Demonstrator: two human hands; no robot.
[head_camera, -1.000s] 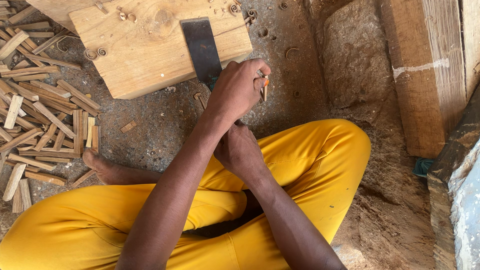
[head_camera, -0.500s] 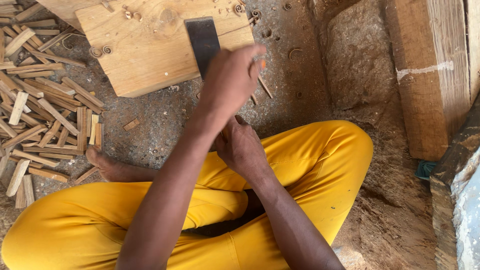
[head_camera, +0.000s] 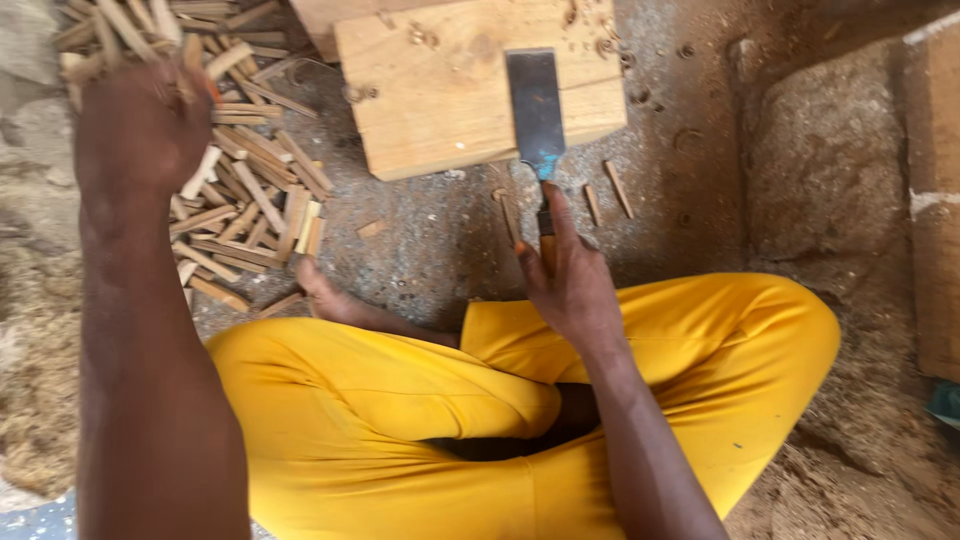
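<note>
left hand swung out over stick pile, grip unclear; right hand grasping chisel

Dirt floor: wood block, stick pile

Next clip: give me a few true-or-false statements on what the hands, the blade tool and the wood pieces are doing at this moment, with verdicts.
1. The right hand holds the handle of the flat blade tool. True.
2. The blade lies on the wooden block. True.
3. The left hand rests on the yellow trousers. False: it is raised over the pile of wood sticks.
4. No sticks lie right of the blade. False: a few small sticks lie there.
</note>
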